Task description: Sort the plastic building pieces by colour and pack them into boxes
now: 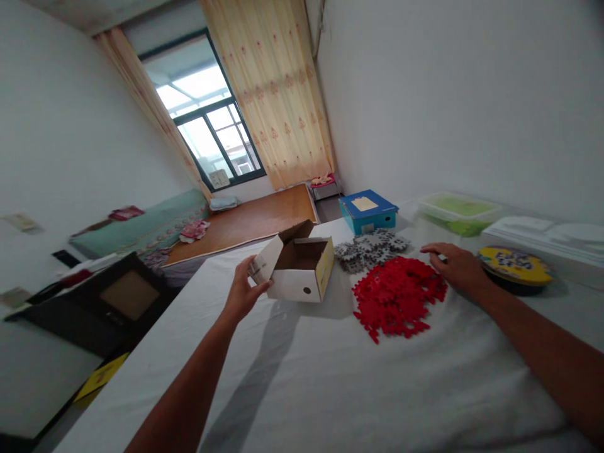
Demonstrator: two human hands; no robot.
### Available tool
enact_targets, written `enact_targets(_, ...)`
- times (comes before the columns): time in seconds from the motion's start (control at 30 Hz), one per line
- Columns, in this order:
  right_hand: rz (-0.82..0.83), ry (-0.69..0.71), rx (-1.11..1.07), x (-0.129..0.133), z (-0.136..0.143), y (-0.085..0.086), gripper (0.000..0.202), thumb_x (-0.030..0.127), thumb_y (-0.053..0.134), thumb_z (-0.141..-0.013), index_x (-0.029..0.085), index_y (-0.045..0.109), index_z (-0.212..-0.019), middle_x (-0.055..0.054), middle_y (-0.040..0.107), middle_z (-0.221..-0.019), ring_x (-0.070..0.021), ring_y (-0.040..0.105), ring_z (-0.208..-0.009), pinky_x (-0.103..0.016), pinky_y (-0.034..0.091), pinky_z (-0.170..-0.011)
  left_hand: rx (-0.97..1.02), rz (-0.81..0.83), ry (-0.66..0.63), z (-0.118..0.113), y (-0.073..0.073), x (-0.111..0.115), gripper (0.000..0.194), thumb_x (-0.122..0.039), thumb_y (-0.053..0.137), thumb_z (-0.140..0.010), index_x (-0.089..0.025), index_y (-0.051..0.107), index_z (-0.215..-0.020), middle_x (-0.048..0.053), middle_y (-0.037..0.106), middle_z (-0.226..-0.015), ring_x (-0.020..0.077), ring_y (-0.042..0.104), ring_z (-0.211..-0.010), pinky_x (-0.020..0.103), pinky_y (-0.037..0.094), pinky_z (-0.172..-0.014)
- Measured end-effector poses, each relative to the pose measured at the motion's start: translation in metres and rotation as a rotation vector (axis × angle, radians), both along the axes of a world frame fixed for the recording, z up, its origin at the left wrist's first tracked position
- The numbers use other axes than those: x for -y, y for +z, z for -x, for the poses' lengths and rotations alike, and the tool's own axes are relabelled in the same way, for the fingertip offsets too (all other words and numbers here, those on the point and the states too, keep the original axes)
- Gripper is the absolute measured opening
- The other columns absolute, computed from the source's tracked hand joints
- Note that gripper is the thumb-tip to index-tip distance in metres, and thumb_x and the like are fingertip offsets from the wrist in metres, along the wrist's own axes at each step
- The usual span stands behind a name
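A white cardboard box [295, 284] with a brown inside stands on the white-covered table, its lid [267, 259] raised. My left hand [243, 292] grips this lid at its left edge, thumb in front and fingers behind. Right of the box lies a heap of red snowflake-shaped plastic pieces [401, 296]. Behind that heap is a pile of grey pieces [370, 246] of a similar look. Just over the right edge of the red heap hovers my right hand [455, 267], its fingers apart and loosely bent, with nothing plainly held.
A blue box [368, 211] with a closed lid stands at the back. Along the wall are a clear tub with green contents [462, 211], a white container [547, 242] and a round yellow-topped tin [514, 267]. A dark cabinet [117, 296] stands left of the table [340, 384].
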State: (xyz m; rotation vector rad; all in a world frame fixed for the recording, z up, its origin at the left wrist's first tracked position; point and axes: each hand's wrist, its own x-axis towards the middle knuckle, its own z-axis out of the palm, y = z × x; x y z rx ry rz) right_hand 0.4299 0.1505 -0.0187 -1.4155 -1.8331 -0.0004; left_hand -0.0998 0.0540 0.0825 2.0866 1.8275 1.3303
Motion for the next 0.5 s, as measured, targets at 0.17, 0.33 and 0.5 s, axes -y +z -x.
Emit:
enact_targets(0.17,0.062,-0.022,-0.001,0.000,-0.006,0.001,0.031,0.029,0.044,-0.082,0.023,0.072,-0.096,-0.008,0.072,-0.105,-0.0286,0.068,-0.093,-0.044,0.052,-0.086,0.563,0.087,0.154,-0.001,-0.021,0.028,0.078,-0.038,0.083,-0.062,-0.026,0.042,-0.128,0.009,0.044,-0.137,0.0253,0.061,-0.107,0.044,0.056,-0.087)
enact_targets(0.33,0.142,-0.041,0.016,-0.002,-0.009,-0.003,0.033,0.032,0.046,-0.084,0.024,0.073,-0.099,-0.007,0.073,-0.100,-0.0270,0.069,-0.083,-0.043,0.054,-0.081,0.855,0.250,0.270,0.011,-0.033,0.054,0.061,-0.045,0.080,-0.067,-0.022,0.047,-0.114,0.008,0.051,-0.129,0.0205,0.063,-0.102,0.039,0.057,-0.081)
enact_targets(0.5,0.198,0.033,-0.033,0.002,-0.001,0.002,0.044,0.050,0.044,-0.088,0.022,0.070,-0.110,-0.010,0.070,-0.112,-0.0293,0.066,-0.100,-0.044,0.051,-0.091,0.727,0.337,0.365,0.039,-0.047,0.063,0.057,-0.056,0.071,-0.071,-0.019,0.054,-0.111,0.010,0.058,-0.125,0.0281,0.054,-0.121,0.042,0.050,-0.093)
